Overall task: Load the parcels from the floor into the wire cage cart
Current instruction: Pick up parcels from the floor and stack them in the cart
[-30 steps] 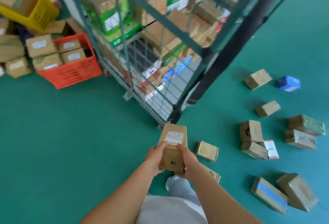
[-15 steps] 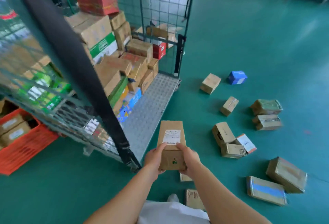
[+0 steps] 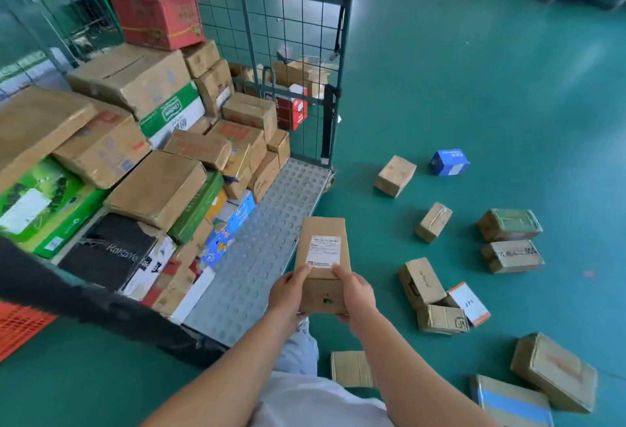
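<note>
My left hand point(image 3: 287, 294) and my right hand point(image 3: 356, 294) hold a brown box point(image 3: 323, 262) between them. My fingers curl around its near end, one hand on each side, and my thumbs lie on top by the white label point(image 3: 323, 252). The box is up in the air, over the edge of the cart point(image 3: 271, 250). The cart has a grey bumpy floor and green wire walls. Lots of boxes are piled inside it on the left, with a red box point(image 3: 157, 18) on top of the pile. On the green floor point(image 3: 474, 87) to my right lie more boxes, well apart from each other. One is a blue box point(image 3: 450, 162), far from me. A flat box point(image 3: 350, 368) lies just by my leg
</note>
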### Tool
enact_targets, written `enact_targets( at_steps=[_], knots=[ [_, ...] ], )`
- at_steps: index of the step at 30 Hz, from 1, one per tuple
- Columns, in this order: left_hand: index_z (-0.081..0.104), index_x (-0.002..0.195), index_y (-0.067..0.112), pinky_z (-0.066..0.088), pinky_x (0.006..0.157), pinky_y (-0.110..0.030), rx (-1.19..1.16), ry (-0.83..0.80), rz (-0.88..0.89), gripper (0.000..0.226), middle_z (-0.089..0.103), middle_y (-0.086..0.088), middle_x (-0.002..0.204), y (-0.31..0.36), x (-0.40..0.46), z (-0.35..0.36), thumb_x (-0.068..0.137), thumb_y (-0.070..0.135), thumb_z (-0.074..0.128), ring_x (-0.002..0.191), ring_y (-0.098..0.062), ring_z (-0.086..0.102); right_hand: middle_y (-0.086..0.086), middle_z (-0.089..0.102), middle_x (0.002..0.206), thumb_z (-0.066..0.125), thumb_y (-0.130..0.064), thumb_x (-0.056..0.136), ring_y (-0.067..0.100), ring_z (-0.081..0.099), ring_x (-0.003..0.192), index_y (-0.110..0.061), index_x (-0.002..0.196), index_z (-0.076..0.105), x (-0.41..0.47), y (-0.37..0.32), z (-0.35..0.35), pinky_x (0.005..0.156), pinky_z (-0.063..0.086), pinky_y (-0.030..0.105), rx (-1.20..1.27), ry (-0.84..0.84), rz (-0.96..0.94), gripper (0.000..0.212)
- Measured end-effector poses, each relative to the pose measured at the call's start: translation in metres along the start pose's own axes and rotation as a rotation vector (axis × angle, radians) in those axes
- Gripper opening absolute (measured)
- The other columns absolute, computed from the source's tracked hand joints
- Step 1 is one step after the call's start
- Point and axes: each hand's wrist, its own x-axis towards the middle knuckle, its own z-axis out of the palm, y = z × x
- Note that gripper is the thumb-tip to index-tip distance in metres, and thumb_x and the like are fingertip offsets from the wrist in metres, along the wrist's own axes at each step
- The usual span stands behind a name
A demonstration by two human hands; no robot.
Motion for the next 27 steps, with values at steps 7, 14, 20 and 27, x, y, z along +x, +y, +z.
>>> enact_targets(
  at_steps=[7, 14, 20, 27],
  knots=[
    [0.067, 0.099, 0.024, 0.061, 0.082, -0.045, -0.027, -0.018, -0.057, 0.019, 0.071, -0.008, 0.098, 0.068, 0.091, 0.035, 0.096, 0.042, 0.066, 0.089, -0.024, 0.067, 0.006, 0.069, 0.112, 0.071, -0.063, 0.07, 0.028, 0.07, 0.094, -0.03, 0.115, 0.067, 0.094, -0.071, 0.024, 0.054, 0.053, 0.03, -0.013, 0.036, 0.016, 0.057],
    [0.065, 0.105, 0.028, 0.062, 0.081, -0.044, -0.005, 0.028, -0.068, 0.025, 0.07, -0.007, 0.104, 0.177, 0.191, 0.06, 0.094, 0.05, 0.066, 0.096, -0.026, 0.066, 0.006, 0.066, 0.118, 0.069, -0.067, 0.065, 0.027, 0.068, 0.097, -0.031, 0.125, 0.06, 0.177, -0.182, 0.07, 0.055, 0.052, 0.03, 0.016, 0.021, 0.049, 0.071],
    [0.064, 0.11, 0.024, 0.059, 0.07, -0.037, -0.143, 0.117, -0.039, 0.025, 0.067, -0.007, 0.103, 0.24, 0.236, 0.042, 0.096, 0.045, 0.066, 0.094, -0.024, 0.064, 0.006, 0.065, 0.116, 0.074, -0.065, 0.066, 0.027, 0.065, 0.103, -0.027, 0.137, 0.048, 0.216, -0.247, 0.133, 0.082, 0.059, 0.043, 0.016, -0.088, 0.084, 0.085],
    [0.064, 0.113, 0.022, 0.058, 0.083, -0.044, -0.422, 0.245, -0.027, 0.029, 0.071, -0.009, 0.109, 0.284, 0.282, 0.003, 0.093, 0.043, 0.069, 0.099, -0.026, 0.068, 0.008, 0.061, 0.116, 0.076, -0.059, 0.08, 0.028, 0.064, 0.103, -0.025, 0.133, 0.048, 0.251, -0.314, 0.213, 0.082, 0.058, 0.044, -0.187, -0.275, 0.111, 0.069]
  ],
)
